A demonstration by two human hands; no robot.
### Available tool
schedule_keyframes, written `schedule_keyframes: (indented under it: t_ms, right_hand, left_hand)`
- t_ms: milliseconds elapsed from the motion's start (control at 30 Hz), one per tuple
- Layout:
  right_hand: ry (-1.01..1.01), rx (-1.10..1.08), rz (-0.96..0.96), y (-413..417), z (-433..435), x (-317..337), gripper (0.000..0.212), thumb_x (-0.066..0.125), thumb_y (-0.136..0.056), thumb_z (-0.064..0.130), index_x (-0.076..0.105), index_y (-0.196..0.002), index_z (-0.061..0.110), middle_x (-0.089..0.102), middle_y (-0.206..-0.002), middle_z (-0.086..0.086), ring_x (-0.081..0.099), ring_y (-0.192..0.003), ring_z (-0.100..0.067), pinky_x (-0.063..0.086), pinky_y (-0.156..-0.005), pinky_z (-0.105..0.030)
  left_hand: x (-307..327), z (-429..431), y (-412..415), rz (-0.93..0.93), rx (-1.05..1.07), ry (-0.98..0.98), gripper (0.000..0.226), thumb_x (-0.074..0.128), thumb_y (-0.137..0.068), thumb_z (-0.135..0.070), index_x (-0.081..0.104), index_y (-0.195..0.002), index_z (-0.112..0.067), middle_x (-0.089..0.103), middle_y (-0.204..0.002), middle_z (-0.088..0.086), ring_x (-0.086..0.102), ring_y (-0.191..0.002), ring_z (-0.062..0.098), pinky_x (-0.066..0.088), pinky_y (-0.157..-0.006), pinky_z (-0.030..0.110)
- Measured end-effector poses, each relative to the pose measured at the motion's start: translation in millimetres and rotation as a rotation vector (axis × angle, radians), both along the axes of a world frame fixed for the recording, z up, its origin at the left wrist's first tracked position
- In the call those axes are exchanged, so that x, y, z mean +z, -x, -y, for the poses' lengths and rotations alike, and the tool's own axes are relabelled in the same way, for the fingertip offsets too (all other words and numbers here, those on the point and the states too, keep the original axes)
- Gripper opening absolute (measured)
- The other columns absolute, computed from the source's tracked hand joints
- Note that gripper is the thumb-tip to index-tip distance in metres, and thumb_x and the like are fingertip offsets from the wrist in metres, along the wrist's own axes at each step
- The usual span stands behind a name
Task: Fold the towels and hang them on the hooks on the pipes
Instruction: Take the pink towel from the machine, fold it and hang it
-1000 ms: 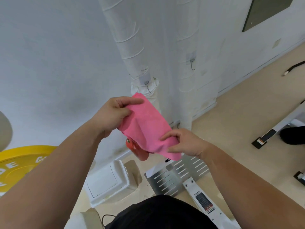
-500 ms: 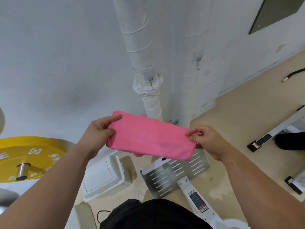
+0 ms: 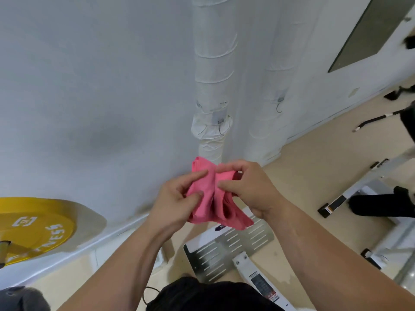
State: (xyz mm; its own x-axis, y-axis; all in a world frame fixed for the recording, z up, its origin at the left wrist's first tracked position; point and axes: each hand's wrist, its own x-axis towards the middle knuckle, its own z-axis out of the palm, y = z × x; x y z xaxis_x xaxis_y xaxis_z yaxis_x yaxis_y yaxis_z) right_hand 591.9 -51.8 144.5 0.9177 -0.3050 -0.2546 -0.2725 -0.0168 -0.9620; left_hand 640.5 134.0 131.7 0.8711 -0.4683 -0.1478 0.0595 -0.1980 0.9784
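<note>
A pink towel (image 3: pixel 210 198) is bunched into a fold in front of me, below the pipes. My left hand (image 3: pixel 177 196) pinches its left half with thumb and fingers. My right hand (image 3: pixel 244 187) pinches the right half, the two hands close together. Behind them stand two white wrapped pipes against the wall. The left pipe (image 3: pixel 213 63) carries a small hook (image 3: pixel 221 124) on a grey pad. A second hook (image 3: pixel 279 106) hangs on the right pipe (image 3: pixel 272 63). Both hooks are bare.
A yellow weight plate (image 3: pixel 33 227) sits at the left by the wall. A slotted metal plate (image 3: pixel 224 248) of a white machine lies on the floor below my hands. White frame parts (image 3: pixel 359 194) and a dark cable (image 3: pixel 377 118) are at the right.
The towel was held stretched out wide between my hands half a second ago. My hands have come together and the towel is now folded over and bunched between them.
</note>
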Motion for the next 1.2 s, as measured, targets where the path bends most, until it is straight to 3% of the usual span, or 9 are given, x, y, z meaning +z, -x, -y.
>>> schedule_keyframes:
  t_ms: [133, 233, 400, 533, 667, 800, 900, 1033, 1200]
  right_hand:
    - [-0.001, -0.117, 0.029, -28.4, -34.5, 5.2, 0.032, 0.075, -0.077, -0.002, 0.078, -0.095, 0.024, 0.077, -0.085, -0.009, 0.073, -0.074, -0.022, 0.060, -0.076, -0.040]
    - [-0.043, -0.166, 0.054, -45.2, -60.2, 10.8, 0.029, 0.073, -0.080, 0.003, 0.078, -0.099, 0.024, 0.077, -0.098, -0.010, 0.075, -0.087, -0.023, 0.060, -0.086, -0.046]
    - [-0.061, -0.141, 0.056, -64.1, -88.3, 21.1, 0.039, 0.062, -0.082, 0.003, 0.077, -0.108, 0.028, 0.077, -0.104, -0.005, 0.073, -0.101, -0.025, 0.055, -0.098, -0.049]
    - [0.411, -0.067, 0.108, -69.5, -90.1, 31.7, 0.046, 0.075, -0.084, 0.013, 0.066, -0.124, 0.035, 0.056, -0.130, 0.004, 0.056, -0.116, -0.001, 0.046, -0.105, -0.027]
    - [0.638, 0.262, 0.135, -74.2, -71.2, 53.0, 0.085, 0.090, -0.070, 0.035, 0.046, -0.141, 0.048, 0.043, -0.147, 0.019, 0.034, -0.139, 0.007, 0.029, -0.116, -0.016]
    - [0.516, 0.395, 0.203, -87.4, -62.8, 68.1, 0.069, 0.078, -0.087, 0.023, 0.046, -0.145, 0.039, 0.066, -0.111, 0.022, 0.061, -0.109, 0.001, 0.045, -0.097, -0.018]
    - [0.546, 0.302, 0.289, -98.7, -55.7, 71.0, 0.053, 0.067, -0.095, 0.015, 0.051, -0.139, 0.040, 0.058, -0.078, 0.012, 0.056, -0.075, -0.004, 0.044, -0.076, -0.018]
    - [0.401, 0.167, 0.351, -110.6, -35.3, 76.6, 0.043, 0.058, -0.100, 0.012, 0.051, -0.126, 0.046, 0.054, -0.075, -0.015, 0.050, -0.069, -0.017, 0.042, -0.071, -0.034]
    - [0.306, 0.082, 0.471, -125.2, 17.9, 89.3, 0.035, 0.051, -0.101, 0.002, 0.054, -0.096, 0.037, 0.063, -0.075, 0.014, 0.051, -0.068, -0.005, 0.040, -0.067, -0.026]
  left_hand:
    - [1.0, -15.5, -19.9, -0.008, -0.048, 0.033, 0.055, 0.087, -0.078, -0.017, 0.069, -0.126, -0.038, 0.079, -0.095, -0.004, 0.074, -0.078, 0.011, 0.056, -0.064, 0.022]
    - [3.7, -26.9, -33.3, 0.067, -0.026, 0.008, 0.067, 0.092, -0.071, -0.023, 0.067, -0.132, -0.036, 0.078, -0.085, -0.009, 0.071, -0.064, 0.007, 0.054, -0.058, 0.020]
    - [7.8, -41.6, -54.9, 0.181, 0.072, -0.032, 0.049, 0.081, -0.079, -0.022, 0.070, -0.120, -0.047, 0.075, -0.094, -0.027, 0.071, -0.090, -0.006, 0.058, -0.085, 0.021]
    - [15.1, -56.6, -77.5, 0.173, 0.013, 0.065, 0.048, 0.063, -0.080, -0.006, 0.077, -0.110, -0.040, 0.078, -0.087, -0.016, 0.074, -0.081, 0.006, 0.058, -0.071, 0.028]
    - [31.1, -71.8, -98.9, 0.098, -0.179, 0.242, 0.049, 0.058, -0.086, 0.018, 0.078, -0.104, -0.022, 0.080, -0.101, -0.002, 0.074, -0.099, 0.013, 0.056, -0.083, 0.024]
    - [49.9, -73.5, -117.2, 0.116, -0.300, 0.253, 0.039, 0.063, -0.082, 0.008, 0.077, -0.102, -0.022, 0.078, -0.095, 0.006, 0.071, -0.090, 0.019, 0.055, -0.080, 0.035]
    - [59.8, -69.9, -127.1, 0.019, -0.306, 0.227, 0.049, 0.064, -0.085, 0.010, 0.067, -0.113, -0.029, 0.077, -0.095, 0.010, 0.071, -0.080, 0.019, 0.054, -0.065, 0.028]
    - [67.8, -62.2, -132.9, 0.118, -0.275, 0.133, 0.076, 0.071, -0.075, -0.002, 0.052, -0.130, -0.051, 0.071, -0.086, -0.005, 0.065, -0.075, 0.016, 0.051, -0.065, 0.026]
    - [83.2, -11.7, -133.4, 0.155, -0.032, 0.302, 0.063, 0.068, -0.079, -0.003, 0.057, -0.123, -0.046, 0.073, -0.097, 0.009, 0.067, -0.083, 0.020, 0.053, -0.074, 0.037]
